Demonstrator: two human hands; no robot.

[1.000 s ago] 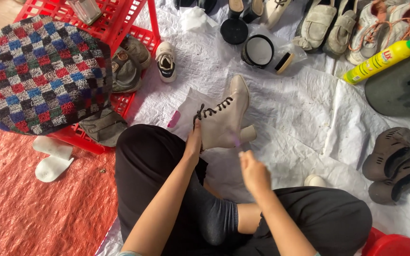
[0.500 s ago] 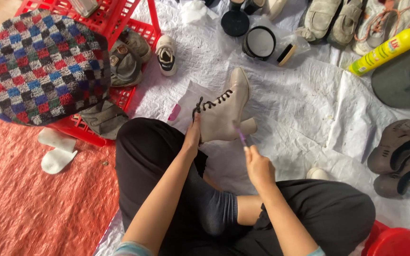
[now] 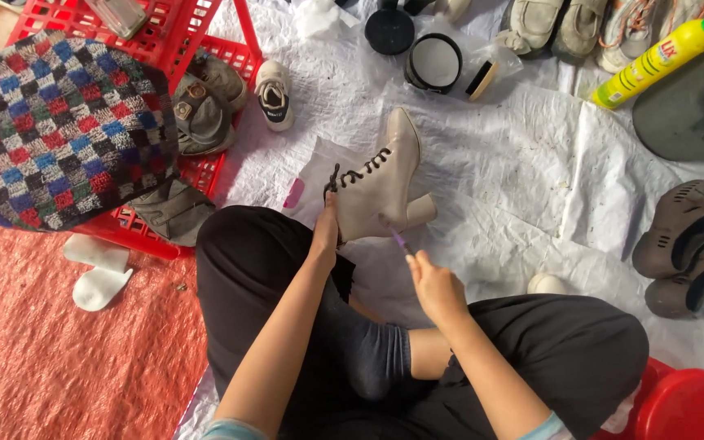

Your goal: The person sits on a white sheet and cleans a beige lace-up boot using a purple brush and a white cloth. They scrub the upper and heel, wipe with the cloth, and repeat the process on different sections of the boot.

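Since the earlier frame the beige heeled boot (image 3: 385, 183) barely shifted — left hand (image 3: 325, 236) fingers wrapped around its opening, right hand (image 3: 435, 287) pinching a small purple brush (image 3: 397, 236) against its side.

Left arm extends forward, bare forearm straight, left hand (image 3: 325, 232) closed with fingers curled out of view (wrist slightly flexed). Right arm angles inward from lower right; right hand (image 3: 433, 287) closed in a pinch grip, knuckles up, beside the left.
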